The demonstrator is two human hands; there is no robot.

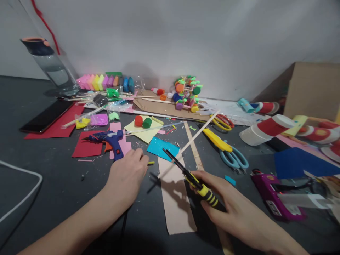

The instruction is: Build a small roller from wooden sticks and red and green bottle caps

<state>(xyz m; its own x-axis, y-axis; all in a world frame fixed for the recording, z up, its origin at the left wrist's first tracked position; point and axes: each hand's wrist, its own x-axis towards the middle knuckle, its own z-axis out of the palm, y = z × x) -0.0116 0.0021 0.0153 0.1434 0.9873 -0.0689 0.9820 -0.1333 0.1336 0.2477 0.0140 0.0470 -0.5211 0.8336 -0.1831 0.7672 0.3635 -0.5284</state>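
My right hand (220, 198) is wrapped round black-and-yellow pliers (204, 191), whose dark jaws point up and to the left. A thin wooden stick (196, 134) slants behind the jaws; whether they touch it I cannot tell. Beneath lies a pale cardboard strip (176, 212). My left hand (129, 173) is closed, its fingers curled down and mostly hidden. A small yellow-green piece (151, 163) shows beside its fingertips. Just beyond that hand rests a blue glue gun (114, 140) on pink paper, with a clear glue stick (156, 128) behind it. Blue paper (163, 148) lies ahead of the cardboard.
Blue-handled scissors (233, 156) and a yellow cutter (216, 139) lie right of centre. Paper cups (267, 130) and a purple device (276, 196) stand further right. At the back sit a colourful clay-and-stick model (187, 94) and clay packs (106, 81). A bottle (53, 67) and phone (46, 115) are left.
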